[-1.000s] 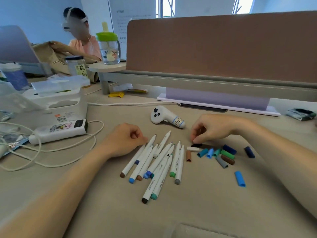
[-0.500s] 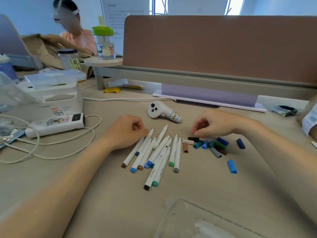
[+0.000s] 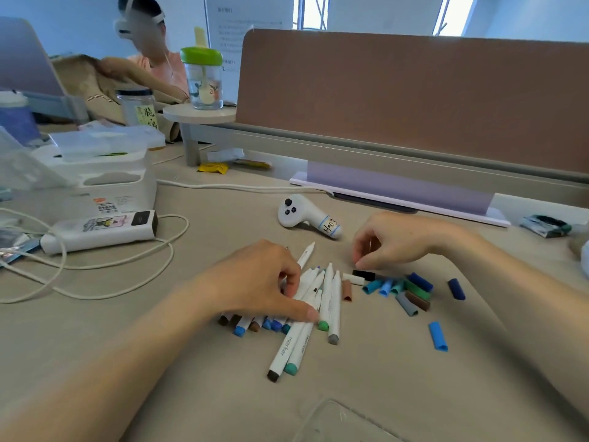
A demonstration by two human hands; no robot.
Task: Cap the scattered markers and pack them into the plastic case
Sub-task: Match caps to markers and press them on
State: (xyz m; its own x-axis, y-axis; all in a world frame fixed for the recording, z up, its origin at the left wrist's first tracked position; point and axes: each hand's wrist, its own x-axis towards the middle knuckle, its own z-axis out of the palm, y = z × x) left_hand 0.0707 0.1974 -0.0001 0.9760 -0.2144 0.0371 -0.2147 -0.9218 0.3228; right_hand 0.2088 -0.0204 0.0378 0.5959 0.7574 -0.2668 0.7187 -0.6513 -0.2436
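Several uncapped white markers [image 3: 331, 301] lie in a fan at the table's middle. My left hand [image 3: 261, 282] lies over their left side and grips one white marker, whose tip sticks out above my fingers; my thumb lies across the others. Loose caps [image 3: 414, 295] in blue, green, brown and grey sit to the right, with a black cap [image 3: 365, 275] and a white cap [image 3: 352, 279] nearest the markers. My right hand [image 3: 401, 240] hovers just above the black cap, fingers curled, nothing between them. A corner of the clear plastic case [image 3: 334, 422] shows at the bottom edge.
A white controller [image 3: 302, 215] lies behind the markers. A white device [image 3: 102, 229] with looping cables and a white box [image 3: 95, 189] stand at the left. One blue cap [image 3: 438, 335] and one navy cap [image 3: 456, 289] lie apart. A brown divider [image 3: 414, 97] closes the back; another person sits far left.
My left hand has slid down onto the marker pile and closed round one marker. My right hand's fingertips have lifted a little off the black cap.
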